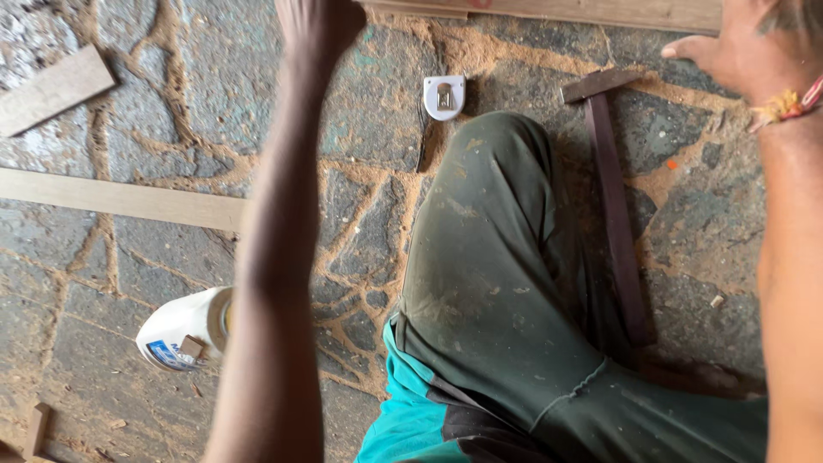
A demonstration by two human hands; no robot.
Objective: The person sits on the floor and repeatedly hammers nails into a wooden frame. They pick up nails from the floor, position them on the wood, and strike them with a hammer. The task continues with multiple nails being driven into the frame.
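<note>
My left hand [315, 24] reaches to the top edge of the view, with its back towards me and its fingers hidden. It is just left of a pale wooden plank [600, 10] that lies along the top. My right hand [729, 56] is at the top right, by the plank's end, thumb stretched out to the left; its fingers are cut off by the frame. A hammer [614, 214] with a dark handle lies on the stone floor below that hand, head uppermost. My bent knee in green trousers [489, 257] fills the middle.
A small white tape measure [444, 96] lies above the knee. A white glue bottle [180, 330] lies on its side at the lower left. A long wooden strip [120, 199] and a short board [51, 90] lie at the left. Sawdust fills the floor's joints.
</note>
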